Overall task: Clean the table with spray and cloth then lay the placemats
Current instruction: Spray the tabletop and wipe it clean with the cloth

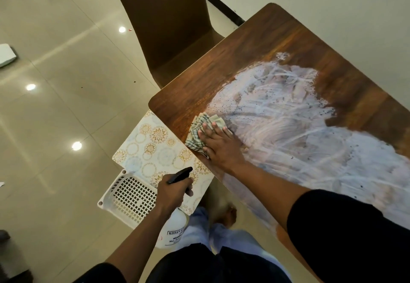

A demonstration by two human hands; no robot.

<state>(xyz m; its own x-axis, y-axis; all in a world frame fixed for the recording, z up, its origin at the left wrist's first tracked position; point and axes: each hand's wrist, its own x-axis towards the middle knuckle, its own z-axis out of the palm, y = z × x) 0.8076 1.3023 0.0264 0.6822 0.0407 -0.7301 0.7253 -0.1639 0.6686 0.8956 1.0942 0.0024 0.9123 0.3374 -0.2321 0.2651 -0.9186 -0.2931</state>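
From the head camera I see my right hand (218, 144) laid flat, fingers straight, pressing a checked cloth (199, 132) onto the wooden table (255, 45) close to its corner at about nine o'clock from the frame centre. White foam streaks (288, 114) spread from the cloth toward three o'clock, covering much of the top; the strip toward twelve o'clock looks dry and untouched.

My left hand (175, 190) is curled round the black trigger head of the spray bottle (173, 227), held off the table at about seven o'clock.

The placemats (155, 147) sit below the table edge, over a white basket (131, 196) (on a chair or stool, I cannot tell which).

I judge spraying largely done, wiping midway, and laying the placemats not yet begun.
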